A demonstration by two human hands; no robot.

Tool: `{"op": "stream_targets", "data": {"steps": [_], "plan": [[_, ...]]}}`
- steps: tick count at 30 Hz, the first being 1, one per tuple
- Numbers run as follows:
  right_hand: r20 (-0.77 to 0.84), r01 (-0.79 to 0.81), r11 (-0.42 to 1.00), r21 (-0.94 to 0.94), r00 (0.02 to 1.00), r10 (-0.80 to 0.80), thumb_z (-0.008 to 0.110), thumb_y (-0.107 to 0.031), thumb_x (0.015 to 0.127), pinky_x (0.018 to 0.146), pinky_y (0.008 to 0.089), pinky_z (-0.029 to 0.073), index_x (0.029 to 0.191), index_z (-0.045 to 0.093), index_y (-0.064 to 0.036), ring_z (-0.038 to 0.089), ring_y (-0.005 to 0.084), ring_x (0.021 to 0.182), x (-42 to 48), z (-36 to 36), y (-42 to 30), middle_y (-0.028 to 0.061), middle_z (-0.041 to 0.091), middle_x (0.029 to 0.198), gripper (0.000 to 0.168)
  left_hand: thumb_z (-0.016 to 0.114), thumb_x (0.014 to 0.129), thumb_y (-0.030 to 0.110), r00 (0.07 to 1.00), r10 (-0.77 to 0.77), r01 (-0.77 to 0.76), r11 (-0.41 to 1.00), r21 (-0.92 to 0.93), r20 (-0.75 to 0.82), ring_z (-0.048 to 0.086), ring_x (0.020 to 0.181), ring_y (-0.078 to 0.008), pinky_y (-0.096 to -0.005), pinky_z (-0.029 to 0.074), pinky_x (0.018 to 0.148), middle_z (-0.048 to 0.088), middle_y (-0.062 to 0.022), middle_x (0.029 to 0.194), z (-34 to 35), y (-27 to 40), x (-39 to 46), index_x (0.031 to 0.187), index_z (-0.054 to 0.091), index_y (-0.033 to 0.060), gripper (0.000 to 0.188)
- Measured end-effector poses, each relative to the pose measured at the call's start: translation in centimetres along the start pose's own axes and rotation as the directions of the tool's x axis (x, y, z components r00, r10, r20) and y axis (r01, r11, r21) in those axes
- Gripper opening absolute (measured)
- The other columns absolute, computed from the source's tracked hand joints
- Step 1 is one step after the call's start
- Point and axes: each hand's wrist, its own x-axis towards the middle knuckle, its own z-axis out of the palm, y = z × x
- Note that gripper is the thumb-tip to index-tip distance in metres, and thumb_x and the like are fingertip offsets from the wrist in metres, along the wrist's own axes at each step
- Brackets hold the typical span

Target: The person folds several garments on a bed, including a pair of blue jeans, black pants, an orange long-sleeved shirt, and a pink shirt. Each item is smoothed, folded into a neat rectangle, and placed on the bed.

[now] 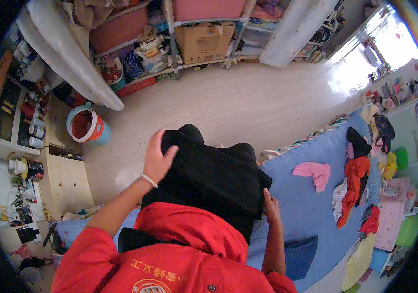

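Observation:
A folded black cloth item (212,164), probably a garment, lies across the person's lap over dark trousers. At its left end my left hand (159,155), with a pale bracelet on the wrist, holds the edge with the thumb on top; some fingertips are hidden by the cloth. My right hand (272,206) grips the right edge, its fingers curled and partly out of sight. To the right, a pink cloth (317,174) rests on the blue bedsheet (289,205). Farther off lie a crumpled orange-red garment (355,183) and a black cloth (359,143).
Beyond the knees is the pale floor (223,99). A blue-and-orange bucket (89,126) stands at left before a wooden cabinet (68,172). Shelving at the back holds a cardboard box (205,42). Wrapped rolls (73,58) lean nearby. Another dark blue cloth (300,256) lies on the bed.

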Motion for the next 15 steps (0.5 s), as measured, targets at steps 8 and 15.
{"op": "stream_targets", "data": {"steps": [8,15], "plan": [[0.288,-0.044,0.779,0.625,0.941,-0.178,0.06,-0.025,0.079,0.067,0.034,0.052,0.096,0.058,-0.002,0.062,0.0206,0.074,1.2,-1.9,-0.2,0.01,0.063,0.088,0.03,0.074,0.063,0.032,0.627,0.345,-0.32,0.931,-0.173,0.699,0.01,0.131,-0.0371,-0.0443,0.014,0.106,0.007,-0.0228,0.142,5.3,9.0,-5.7,0.137,0.005,-0.0004,0.106],[-0.126,0.305,0.616,0.727,0.94,-0.317,0.062,-0.013,0.074,0.063,0.0335,0.052,0.099,0.053,0.002,0.062,0.0225,0.072,-10.5,-7.1,-7.2,0.011,0.061,0.088,0.03,0.076,0.061,0.027,0.655,0.388,-0.208,0.918,-0.338,0.649,0.011,0.131,-0.0383,-0.0428,0.014,0.106,0.011,-0.0245,0.14,8.4,13.0,-7.4,0.137,0.001,0.0007,0.11]]}}
